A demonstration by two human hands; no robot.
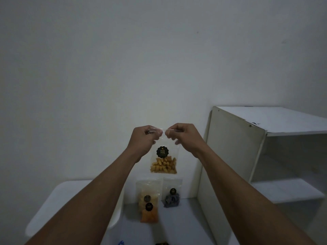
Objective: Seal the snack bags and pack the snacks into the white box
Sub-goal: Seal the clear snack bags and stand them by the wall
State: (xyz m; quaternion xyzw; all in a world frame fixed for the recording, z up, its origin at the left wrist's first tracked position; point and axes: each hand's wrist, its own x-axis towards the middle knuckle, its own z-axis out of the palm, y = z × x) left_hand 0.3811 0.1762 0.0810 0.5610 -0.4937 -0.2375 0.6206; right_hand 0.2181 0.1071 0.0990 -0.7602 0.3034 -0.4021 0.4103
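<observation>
A clear snack bag [163, 161] with yellow puffed snacks and a round black label hangs in the air in front of the wall. My left hand [144, 138] pinches its top edge at the left, and my right hand [184, 137] pinches the top edge at the right. Below on the table lie three more bags: one with pale chips [147, 193], one with orange snacks [149, 213] overlapping it, and one with dark snacks [172, 195]. A white box lid or box [70, 200] lies at the left, partly behind my left forearm.
A white open shelf unit [265, 156] stands at the right, against the wall. The table surface [177, 227] runs between it and the white box. Small dark and blue objects peek in at the bottom edge.
</observation>
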